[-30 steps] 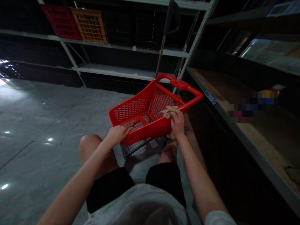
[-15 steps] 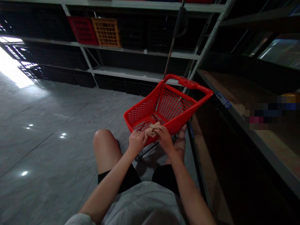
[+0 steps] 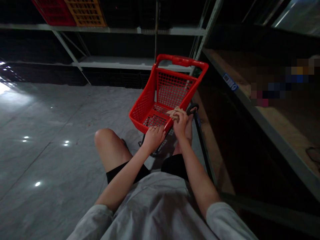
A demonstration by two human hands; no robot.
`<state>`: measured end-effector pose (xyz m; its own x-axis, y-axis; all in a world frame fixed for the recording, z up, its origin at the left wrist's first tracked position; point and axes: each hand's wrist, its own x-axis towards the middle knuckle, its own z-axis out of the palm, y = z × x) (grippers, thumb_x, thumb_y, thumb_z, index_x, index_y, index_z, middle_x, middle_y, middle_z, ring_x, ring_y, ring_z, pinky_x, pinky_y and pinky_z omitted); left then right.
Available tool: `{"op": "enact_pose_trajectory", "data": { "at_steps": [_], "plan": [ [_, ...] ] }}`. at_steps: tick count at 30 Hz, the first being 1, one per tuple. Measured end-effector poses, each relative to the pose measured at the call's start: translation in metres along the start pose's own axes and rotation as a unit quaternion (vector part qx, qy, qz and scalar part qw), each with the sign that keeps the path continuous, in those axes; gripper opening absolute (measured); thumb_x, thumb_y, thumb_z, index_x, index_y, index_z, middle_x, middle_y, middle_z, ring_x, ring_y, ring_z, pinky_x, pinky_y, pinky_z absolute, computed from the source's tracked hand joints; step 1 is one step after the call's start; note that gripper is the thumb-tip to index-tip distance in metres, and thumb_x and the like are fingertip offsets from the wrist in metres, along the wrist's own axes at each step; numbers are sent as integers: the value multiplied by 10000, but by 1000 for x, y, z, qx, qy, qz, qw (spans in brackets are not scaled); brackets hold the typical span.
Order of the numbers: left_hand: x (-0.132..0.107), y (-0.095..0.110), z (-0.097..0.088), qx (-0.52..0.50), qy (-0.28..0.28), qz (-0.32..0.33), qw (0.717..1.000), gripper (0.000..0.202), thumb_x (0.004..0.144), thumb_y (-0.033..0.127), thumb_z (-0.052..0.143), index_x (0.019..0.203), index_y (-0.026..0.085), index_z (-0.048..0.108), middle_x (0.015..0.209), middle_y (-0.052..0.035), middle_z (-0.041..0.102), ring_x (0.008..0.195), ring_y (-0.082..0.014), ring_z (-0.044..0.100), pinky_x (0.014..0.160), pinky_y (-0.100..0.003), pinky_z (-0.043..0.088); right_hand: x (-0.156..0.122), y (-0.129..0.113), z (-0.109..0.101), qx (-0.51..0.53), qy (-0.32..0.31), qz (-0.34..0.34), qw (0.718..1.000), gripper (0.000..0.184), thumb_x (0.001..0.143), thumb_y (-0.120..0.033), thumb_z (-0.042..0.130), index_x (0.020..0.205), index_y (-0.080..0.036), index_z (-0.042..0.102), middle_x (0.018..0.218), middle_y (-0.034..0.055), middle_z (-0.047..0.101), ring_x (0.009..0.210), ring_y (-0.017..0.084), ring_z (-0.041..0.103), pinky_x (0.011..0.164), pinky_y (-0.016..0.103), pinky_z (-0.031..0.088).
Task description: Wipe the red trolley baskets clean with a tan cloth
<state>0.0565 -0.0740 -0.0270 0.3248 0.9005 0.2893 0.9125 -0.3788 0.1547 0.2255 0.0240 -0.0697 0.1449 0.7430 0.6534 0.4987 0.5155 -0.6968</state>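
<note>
A small red shopping cart point(image 3: 172, 90) with latticed plastic sides stands in front of me, its handle at the far end. My left hand point(image 3: 154, 137) is closed over the rim of the basket at the near corner, fingers curled to the inside. A crumpled beige cloth point(image 3: 177, 112) is bunched in my right hand point(image 3: 180, 122), which presses it against the rim of the basket's right side. Part of the cart's wheeled frame shows below the basket, between my legs.
Behind the cart runs a metal rack point(image 3: 105, 62) with dark crates, a red crate point(image 3: 55, 12) and a yellow crate point(image 3: 86, 12). A wooden-topped shelf point(image 3: 225, 70) with a blue label borders my right side. Grey tiled floor point(image 3: 50, 160) spreads to the left.
My right hand has moved with the cloth from the cart's near edge along its right rim. My left hand has left the cloth and grips the rim. The cart has turned slightly.
</note>
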Motion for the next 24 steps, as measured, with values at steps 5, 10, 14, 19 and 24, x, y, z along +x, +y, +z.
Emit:
{"op": "enact_pose_trajectory", "data": {
  "at_steps": [5,10,14,19,24],
  "plan": [
    [-6,-40,-19,3,-76,75,994,384,1061,444,446,1204,169,673,1087,-142,735,1048,-281,640,965,-395,431,-106,-38,12,69,-46,74,994,281,746,-62,511,933,-243,616,1180,83,627,1203,227,609,1070,437,511],
    [-16,-67,-19,21,-38,31,999,388,1048,507,454,946,222,696,950,-93,735,962,-258,625,956,-382,415,-55,-17,36,57,52,115,990,364,711,-29,453,968,-233,612,1182,82,612,1226,210,592,1118,436,486],
    [-20,-71,-8,48,-10,23,999,411,1060,471,419,842,225,667,871,-86,714,886,-249,604,934,-387,406,15,10,51,43,169,199,964,387,710,-17,413,995,-211,588,1152,94,579,1166,189,597,1077,394,508],
    [-23,-72,2,55,-4,2,999,404,1050,467,428,806,231,648,833,-98,687,877,-265,584,932,-413,381,-48,-33,61,69,141,180,971,319,809,-46,440,1020,-231,591,1218,103,586,1252,209,580,1095,411,509],
    [-22,-76,10,59,82,48,994,477,1059,521,379,780,224,628,758,-93,653,803,-263,549,855,-398,372,-125,-91,52,105,73,139,982,269,810,-39,508,925,-263,603,1130,45,608,1116,204,652,1001,382,570]
  ]
}}
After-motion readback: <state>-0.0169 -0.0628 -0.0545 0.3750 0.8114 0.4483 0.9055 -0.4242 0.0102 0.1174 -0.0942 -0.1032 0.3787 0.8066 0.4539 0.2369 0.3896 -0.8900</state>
